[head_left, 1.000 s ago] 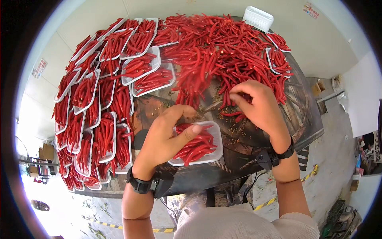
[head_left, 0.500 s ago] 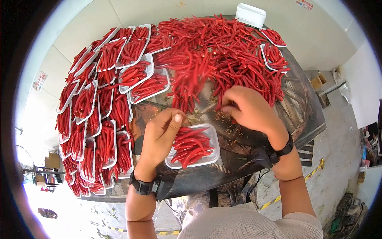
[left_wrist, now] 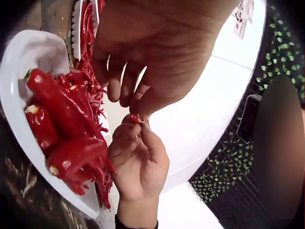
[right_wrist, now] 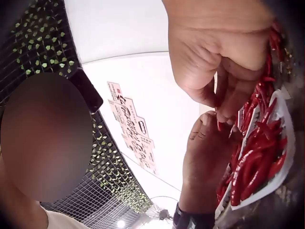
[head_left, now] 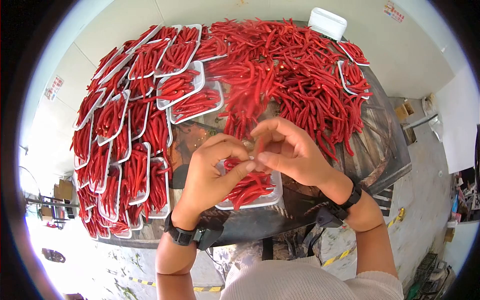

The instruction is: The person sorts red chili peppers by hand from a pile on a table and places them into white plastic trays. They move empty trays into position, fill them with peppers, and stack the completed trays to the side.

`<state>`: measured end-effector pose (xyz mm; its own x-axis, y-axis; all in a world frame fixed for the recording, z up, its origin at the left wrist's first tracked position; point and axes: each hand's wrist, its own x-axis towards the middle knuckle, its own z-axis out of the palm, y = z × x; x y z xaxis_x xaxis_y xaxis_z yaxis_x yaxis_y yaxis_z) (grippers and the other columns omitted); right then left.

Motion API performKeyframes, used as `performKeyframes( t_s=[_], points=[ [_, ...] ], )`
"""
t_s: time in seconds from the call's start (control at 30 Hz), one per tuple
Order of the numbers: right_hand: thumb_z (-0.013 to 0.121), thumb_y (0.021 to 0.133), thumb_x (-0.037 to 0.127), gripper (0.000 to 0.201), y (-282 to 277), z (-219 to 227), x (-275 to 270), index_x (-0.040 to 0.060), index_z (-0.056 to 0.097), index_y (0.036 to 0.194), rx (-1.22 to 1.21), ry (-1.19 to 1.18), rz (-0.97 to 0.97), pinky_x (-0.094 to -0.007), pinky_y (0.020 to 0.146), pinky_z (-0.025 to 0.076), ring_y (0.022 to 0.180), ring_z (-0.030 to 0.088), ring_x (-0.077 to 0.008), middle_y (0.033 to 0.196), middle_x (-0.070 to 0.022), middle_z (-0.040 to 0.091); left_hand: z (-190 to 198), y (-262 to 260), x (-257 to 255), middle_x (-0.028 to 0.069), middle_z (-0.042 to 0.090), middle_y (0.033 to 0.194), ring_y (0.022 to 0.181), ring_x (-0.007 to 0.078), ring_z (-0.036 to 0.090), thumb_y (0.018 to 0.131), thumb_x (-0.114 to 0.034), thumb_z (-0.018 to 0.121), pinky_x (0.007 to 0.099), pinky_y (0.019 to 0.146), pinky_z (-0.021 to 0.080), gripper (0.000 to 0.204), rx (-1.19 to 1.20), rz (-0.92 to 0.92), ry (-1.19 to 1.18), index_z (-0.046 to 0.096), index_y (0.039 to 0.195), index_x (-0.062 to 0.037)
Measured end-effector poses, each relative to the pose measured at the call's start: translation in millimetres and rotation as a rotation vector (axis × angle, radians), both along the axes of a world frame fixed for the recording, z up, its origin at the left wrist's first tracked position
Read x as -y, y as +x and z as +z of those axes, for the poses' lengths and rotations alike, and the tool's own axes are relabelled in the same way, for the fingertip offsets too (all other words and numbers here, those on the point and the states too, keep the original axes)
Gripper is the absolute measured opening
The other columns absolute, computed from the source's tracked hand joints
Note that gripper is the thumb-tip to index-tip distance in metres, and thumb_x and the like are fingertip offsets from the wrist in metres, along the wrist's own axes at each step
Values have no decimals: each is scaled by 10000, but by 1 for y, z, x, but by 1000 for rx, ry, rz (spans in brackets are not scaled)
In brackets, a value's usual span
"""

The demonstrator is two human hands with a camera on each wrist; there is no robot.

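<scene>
Both hands meet above a white foam tray (head_left: 274,196) of red chili peppers (head_left: 248,190). My right hand (head_left: 295,155) holds one red chili pepper (left_wrist: 137,118), mostly hidden by the fingers. At that pepper's end, my left hand (head_left: 212,170) pinches with thumb and fingertips, where a small pale bit shows. The right wrist view has the left hand (right_wrist: 207,157) with its fingertips right against those of the right hand. Glossy peppers (left_wrist: 62,105) with pale cut-looking ends fill the tray in the left wrist view.
Overlapping filled trays (head_left: 112,120) cover the table's left side. A large heap of loose chili peppers (head_left: 310,75) lies at the back and right. Stacked white trays (head_left: 327,24) stand at the back edge, near two filled trays (head_left: 354,77). Wall behind.
My right hand has come from the edge of the pepper heap leftward to the left hand, bringing a chili pepper. The left hand now pinches at it over the tray.
</scene>
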<state>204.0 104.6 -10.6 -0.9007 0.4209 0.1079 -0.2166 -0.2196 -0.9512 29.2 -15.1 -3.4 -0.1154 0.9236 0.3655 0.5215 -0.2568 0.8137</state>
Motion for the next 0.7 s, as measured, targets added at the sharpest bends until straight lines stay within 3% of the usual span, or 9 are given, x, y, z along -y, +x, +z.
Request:
performKeyframes(
  t_s=[0.1,0.17,0.23,0.3,0.4,0.5,0.53,0.57,0.7],
  points=[
    [657,902,37,229,-3,-2,2,50,585,1119,8,-18,-47,-264,760,511,884,617,-102,960,-17,607,-4,-5,0,82,656,889,824,209,625,801,-32,752,323,755,490,111,116,109,44,674,879,-23],
    [692,861,59,174,-3,-3,2,52,634,1025,107,619,-135,-311,761,511,884,643,-164,912,-44,635,-10,-10,-1,58,650,891,810,156,607,865,-48,712,295,742,485,84,115,128,99,663,927,-18],
    [703,848,75,175,-6,-12,0,51,642,1010,64,727,-157,-325,761,509,866,643,-198,913,-57,645,-9,-10,1,36,639,892,810,102,586,922,-73,669,257,734,479,97,463,227,-20,644,985,-3],
    [725,822,107,181,-9,-18,-3,50,658,980,-19,948,-194,-352,761,506,829,643,-267,913,-84,664,-13,-13,-1,25,640,920,824,85,570,950,-101,637,243,739,465,111,396,252,-46,633,1014,-10],
    [722,831,127,170,-5,-13,-10,48,670,972,3,948,-356,-351,731,511,804,645,-251,915,-95,668,-12,-16,-1,4,641,977,866,56,547,1000,-145,574,217,757,442,158,246,312,-119,602,1093,-20],
    [711,845,133,148,-1,-17,-21,43,681,959,126,753,-462,-335,698,517,809,653,-227,923,-104,674,-12,-23,0,113,634,932,837,222,619,886,-35,621,322,758,491,170,-112,349,-24,612,1054,-11],
    [711,847,134,149,-1,-21,-25,41,684,960,160,758,-478,-327,687,519,806,655,-219,930,-107,678,-1,-28,4,148,634,977,892,310,623,857,-42,628,378,777,490,188,-68,392,-60,616,1043,-21],
    [710,849,136,150,1,-26,-28,39,688,960,194,762,-494,-320,676,521,803,658,-210,938,-109,682,-10,-30,8,182,640,961,904,362,622,875,-91,615,417,785,489,172,-247,359,-102,621,1033,-25],
    [681,859,104,176,0,-26,-30,45,688,1024,203,769,-481,-336,699,521,836,661,-233,960,-113,693,2,-31,33,231,638,925,907,418,616,909,-196,581,486,764,485,189,-241,360,-270,619,990,-29]
  ],
)
